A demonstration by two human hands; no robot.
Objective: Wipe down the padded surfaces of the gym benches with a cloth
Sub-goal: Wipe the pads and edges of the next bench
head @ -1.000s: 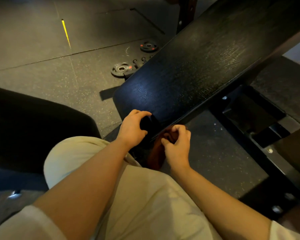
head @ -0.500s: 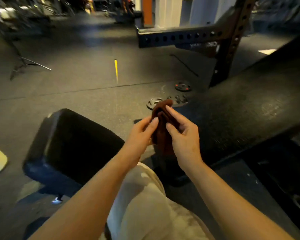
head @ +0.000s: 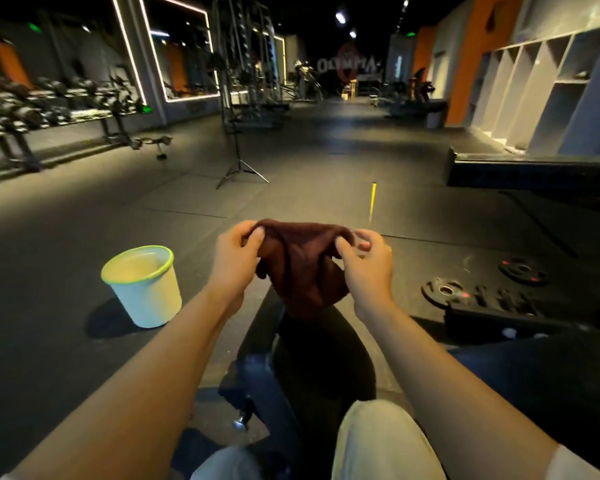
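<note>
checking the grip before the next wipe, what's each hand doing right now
Left hand: closed, fingers pinching the left top edge of the brown cloth.
Right hand: closed, fingers pinching the cloth's right top edge.

Location: commercial gym, dim lighting. Evidence: dumbbell rack (head: 32, 109) along left wall under LED-framed mirrors (head: 177, 50); dark rubber tile floor (head: 309, 161); 2 weight plates (head: 445, 292) lying flat on floor at right; cable/rack machines (head: 250, 64) mid-hall; open cubby lockers (head: 548, 81) on right wall beside orange panels; black padded bench (head: 312, 362) in foreground. Tripod stand (head: 239, 168) on floor. Wall lettering at far end, blurred.
</note>
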